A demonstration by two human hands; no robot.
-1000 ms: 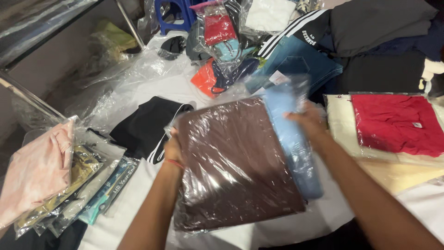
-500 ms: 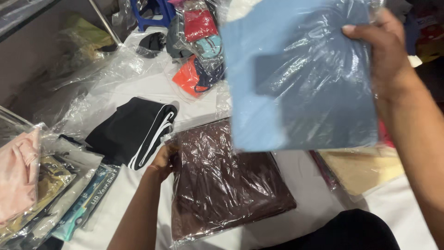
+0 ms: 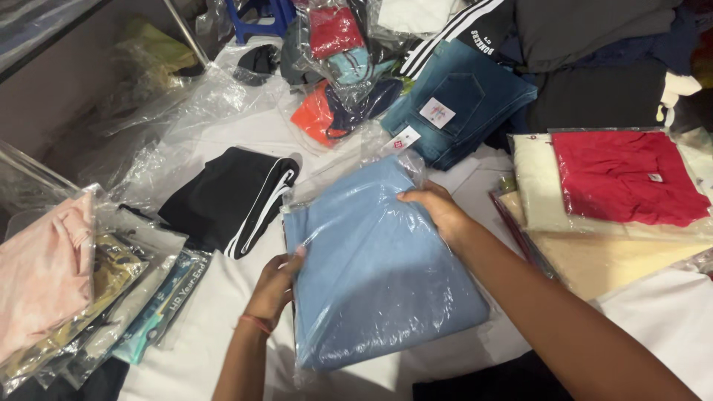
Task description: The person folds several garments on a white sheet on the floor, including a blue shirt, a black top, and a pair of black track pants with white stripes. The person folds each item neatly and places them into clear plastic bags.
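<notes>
- One light-blue garment in a clear plastic bag (image 3: 379, 275) lay flat on the white table surface (image 3: 215, 334), central in view.
- The left hand (image 3: 273, 286) gripped the bag's left edge, thumb on top, fingers curled beneath.
- The right hand (image 3: 438, 212) pressed on the bag's upper right corner, fingers bent over its edge.
- One black garment with white stripes (image 3: 230, 197) lay just left of the bag.
- One folded pair of blue jeans (image 3: 464, 100) lay beyond it.
- One red bagged garment (image 3: 624, 174) rested on cream ones at right.
- One pink bagged garment (image 3: 44, 271) topped a fanned stack at far left.
</notes>
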